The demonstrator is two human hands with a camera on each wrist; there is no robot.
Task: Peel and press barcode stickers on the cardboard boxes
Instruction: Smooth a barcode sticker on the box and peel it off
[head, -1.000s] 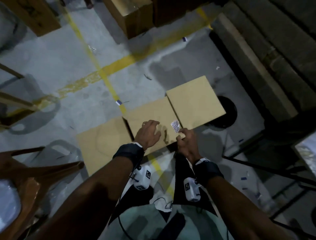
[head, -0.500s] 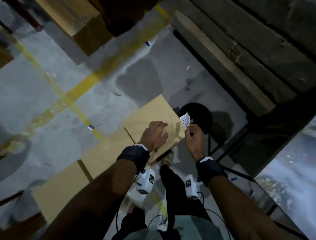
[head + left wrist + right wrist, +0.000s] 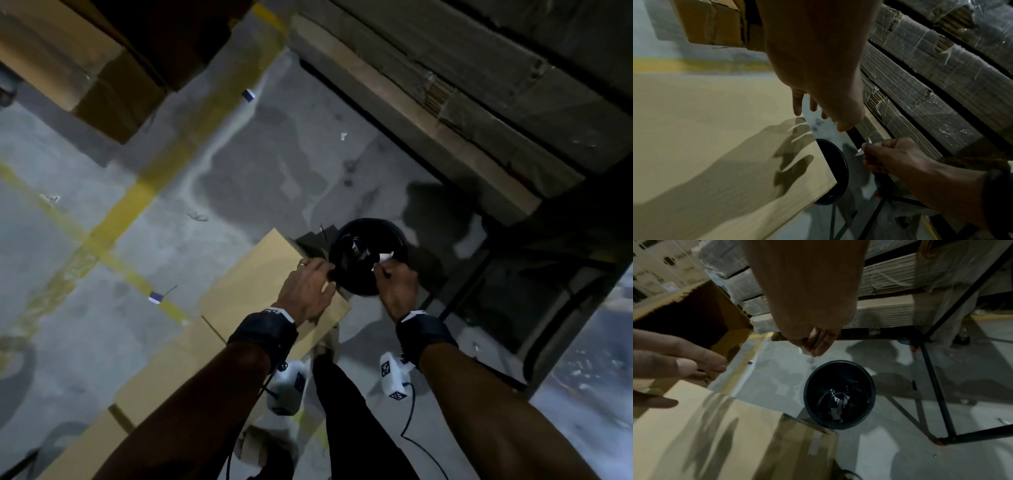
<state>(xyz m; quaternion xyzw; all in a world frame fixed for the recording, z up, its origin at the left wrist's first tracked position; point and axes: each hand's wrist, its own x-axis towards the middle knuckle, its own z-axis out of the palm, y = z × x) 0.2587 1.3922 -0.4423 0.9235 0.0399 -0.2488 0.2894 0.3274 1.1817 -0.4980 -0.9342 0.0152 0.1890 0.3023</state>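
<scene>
A row of flat-topped cardboard boxes (image 3: 253, 284) runs across the floor; the nearest top also fills the left wrist view (image 3: 715, 129) and the right wrist view (image 3: 715, 434). My left hand (image 3: 322, 274) hovers with loosely spread fingers (image 3: 797, 105) over that box's far right corner, casting a shadow on it. My right hand (image 3: 383, 270) pinches a small white paper slip (image 3: 385, 257), seen too in the left wrist view (image 3: 861, 150) and the right wrist view (image 3: 800, 351), above a black bin (image 3: 838, 394). Whether print is on the slip cannot be told.
The black bin (image 3: 363, 260) stands on the concrete floor just right of the box and holds paper scraps. Wrapped stacks of flat cardboard (image 3: 445, 102) line the far right. A black metal frame (image 3: 931, 386) stands right of the bin. More boxes (image 3: 85, 68) sit far left.
My right hand has carried the paper slip from the box top rightward to above the bin. The left hand has slid toward the box's right corner, and my view has swung right.
</scene>
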